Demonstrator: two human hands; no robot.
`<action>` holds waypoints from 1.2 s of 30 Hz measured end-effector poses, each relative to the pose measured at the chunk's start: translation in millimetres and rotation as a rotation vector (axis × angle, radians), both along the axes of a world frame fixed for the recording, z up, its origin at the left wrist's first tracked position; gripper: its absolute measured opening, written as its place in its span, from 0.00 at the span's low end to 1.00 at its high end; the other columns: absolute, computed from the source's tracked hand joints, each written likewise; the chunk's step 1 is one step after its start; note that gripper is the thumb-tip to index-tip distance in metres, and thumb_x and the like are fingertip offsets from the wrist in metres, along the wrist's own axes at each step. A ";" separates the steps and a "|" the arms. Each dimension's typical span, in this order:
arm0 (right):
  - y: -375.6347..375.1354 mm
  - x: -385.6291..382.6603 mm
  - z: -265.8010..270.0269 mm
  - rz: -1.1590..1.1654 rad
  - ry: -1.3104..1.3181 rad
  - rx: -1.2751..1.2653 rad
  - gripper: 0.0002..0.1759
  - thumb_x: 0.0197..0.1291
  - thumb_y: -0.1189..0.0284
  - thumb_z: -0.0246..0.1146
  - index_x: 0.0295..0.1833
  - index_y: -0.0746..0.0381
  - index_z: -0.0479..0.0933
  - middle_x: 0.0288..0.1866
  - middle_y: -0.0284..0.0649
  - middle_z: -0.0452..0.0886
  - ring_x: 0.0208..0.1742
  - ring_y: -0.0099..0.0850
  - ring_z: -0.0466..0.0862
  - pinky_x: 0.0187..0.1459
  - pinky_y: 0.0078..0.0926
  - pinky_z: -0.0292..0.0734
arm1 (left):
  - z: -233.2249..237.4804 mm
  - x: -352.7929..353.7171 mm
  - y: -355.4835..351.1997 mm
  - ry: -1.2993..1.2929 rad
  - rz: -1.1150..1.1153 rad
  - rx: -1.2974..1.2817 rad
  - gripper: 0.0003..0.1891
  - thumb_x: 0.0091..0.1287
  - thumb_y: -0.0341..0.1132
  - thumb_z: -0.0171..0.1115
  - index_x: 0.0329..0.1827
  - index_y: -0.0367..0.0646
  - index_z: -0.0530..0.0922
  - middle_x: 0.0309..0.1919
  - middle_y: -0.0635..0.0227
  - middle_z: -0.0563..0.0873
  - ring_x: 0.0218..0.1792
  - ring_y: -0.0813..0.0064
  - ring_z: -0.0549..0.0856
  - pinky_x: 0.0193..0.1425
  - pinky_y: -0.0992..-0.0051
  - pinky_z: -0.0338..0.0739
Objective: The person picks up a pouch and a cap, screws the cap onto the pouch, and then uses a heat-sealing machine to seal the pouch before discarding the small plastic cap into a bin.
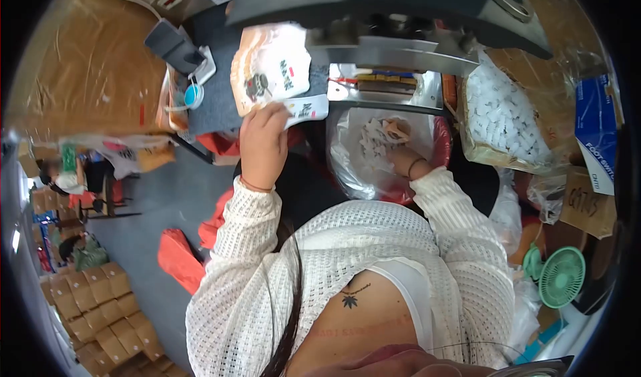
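Overhead, left hand clenched on pouch edge, right hand among sachets, grip unclear.

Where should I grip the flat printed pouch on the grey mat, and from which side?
I'd pinch the printed pouch at its near edge, coming from the person's side. It lies flat on the grey mat, so only an edge offers a grip, and its far edge sits close under the machine. The left hand is by that near edge, holding a white packet.

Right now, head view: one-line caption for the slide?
Left hand holds a printed pouch by the machine while right hand dips into a bag-lined bin of white sachets.
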State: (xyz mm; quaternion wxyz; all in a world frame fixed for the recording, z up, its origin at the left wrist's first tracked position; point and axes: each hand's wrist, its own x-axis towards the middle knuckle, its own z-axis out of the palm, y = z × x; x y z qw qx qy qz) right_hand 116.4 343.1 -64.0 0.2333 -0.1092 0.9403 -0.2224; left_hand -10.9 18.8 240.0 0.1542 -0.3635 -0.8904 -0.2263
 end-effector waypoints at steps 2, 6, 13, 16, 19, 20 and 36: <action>-11.1 10.0 97.7 -0.025 0.053 -0.213 0.21 0.60 0.68 0.74 0.57 0.62 0.82 0.52 0.50 0.89 0.52 0.48 0.88 0.53 0.44 0.83 | -3.8 15.2 8.3 -0.127 0.033 0.248 0.07 0.71 0.25 0.62 0.49 0.39 0.83 0.45 0.55 0.87 0.48 0.49 0.87 0.53 0.61 0.81; -33.9 45.1 234.1 -0.342 0.294 -0.518 0.15 0.59 0.72 0.76 0.49 0.65 0.83 0.44 0.47 0.88 0.47 0.40 0.88 0.50 0.36 0.82 | -20.9 40.4 29.4 -0.695 -0.119 0.743 0.10 0.79 0.28 0.59 0.57 0.35 0.83 0.42 0.61 0.91 0.41 0.70 0.89 0.48 0.71 0.82; -29.5 36.6 355.7 -0.472 0.703 -0.569 0.09 0.71 0.76 0.66 0.52 0.65 0.87 0.44 0.41 0.89 0.43 0.30 0.86 0.47 0.23 0.78 | -12.6 63.2 61.4 -1.108 -0.252 0.626 0.07 0.69 0.29 0.74 0.44 0.34 0.89 0.39 0.70 0.91 0.40 0.85 0.86 0.47 0.79 0.80; -41.1 24.5 369.5 -0.600 0.689 -0.800 0.09 0.73 0.74 0.66 0.52 0.67 0.86 0.42 0.38 0.89 0.41 0.24 0.84 0.46 0.23 0.78 | -11.1 68.9 68.1 -1.078 -0.308 0.604 0.07 0.70 0.30 0.73 0.45 0.34 0.89 0.39 0.71 0.91 0.39 0.85 0.85 0.46 0.80 0.80; -32.8 16.0 360.6 -0.557 0.675 -0.635 0.09 0.73 0.75 0.65 0.52 0.67 0.86 0.41 0.40 0.89 0.40 0.28 0.85 0.45 0.24 0.79 | -2.7 73.9 74.2 -1.283 -0.319 0.626 0.09 0.74 0.32 0.70 0.49 0.34 0.88 0.41 0.69 0.91 0.41 0.84 0.87 0.48 0.79 0.82; -29.9 14.7 364.7 -0.499 0.680 -0.542 0.09 0.73 0.75 0.65 0.52 0.66 0.86 0.41 0.40 0.89 0.40 0.29 0.85 0.45 0.25 0.79 | -0.4 75.7 77.0 -1.361 -0.329 0.658 0.10 0.75 0.33 0.69 0.50 0.33 0.87 0.42 0.68 0.92 0.42 0.84 0.87 0.49 0.78 0.82; 3.4 41.6 352.2 -0.573 0.673 -0.431 0.08 0.78 0.78 0.56 0.58 0.66 0.71 0.46 0.37 0.75 0.42 0.23 0.73 0.43 0.22 0.72 | -16.8 20.7 114.8 -1.763 -0.396 0.838 0.19 0.73 0.27 0.65 0.64 0.27 0.79 0.55 0.55 0.89 0.51 0.67 0.91 0.58 0.68 0.86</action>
